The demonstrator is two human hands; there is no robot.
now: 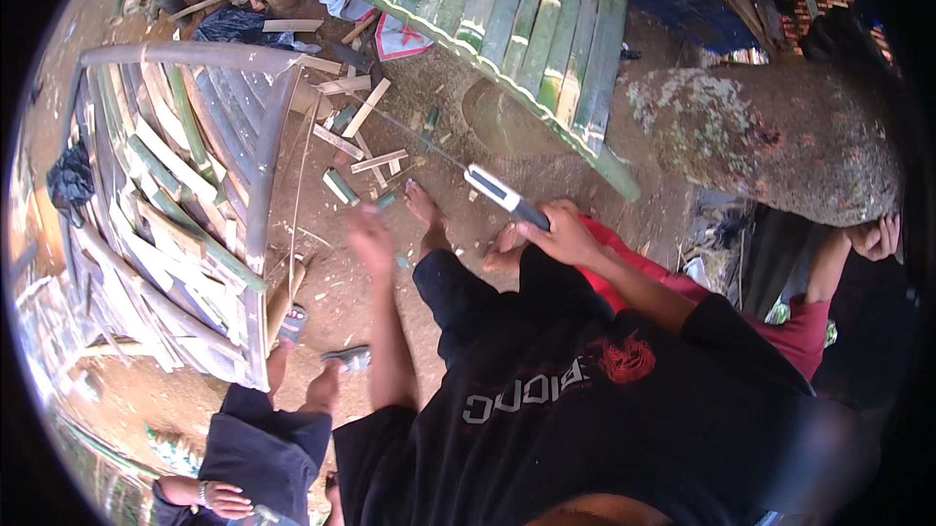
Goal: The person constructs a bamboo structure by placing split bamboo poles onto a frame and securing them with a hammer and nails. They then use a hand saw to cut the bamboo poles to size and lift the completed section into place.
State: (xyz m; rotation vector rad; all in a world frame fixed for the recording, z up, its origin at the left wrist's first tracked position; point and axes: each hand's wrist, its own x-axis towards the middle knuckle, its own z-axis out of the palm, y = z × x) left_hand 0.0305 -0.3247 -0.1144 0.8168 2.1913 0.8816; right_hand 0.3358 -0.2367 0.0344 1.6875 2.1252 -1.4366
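My right hand is closed around the dark grip of a long tool. Its front part is white with a dark slot, and a thin straight line extends from it toward the upper left; I cannot make out whether that is a blade seen edge-on. Blurred by motion, my left hand hangs above the dirt ground, apart from the tool; its fingers cannot be read. Short cut bamboo pieces lie scattered beyond my bare feet.
Bamboo strips lie on a framed rack at left. A green bamboo slat panel reaches in from the top. At right, another person's hand touches a thick trunk-like mass. Someone in sandals is at lower left.
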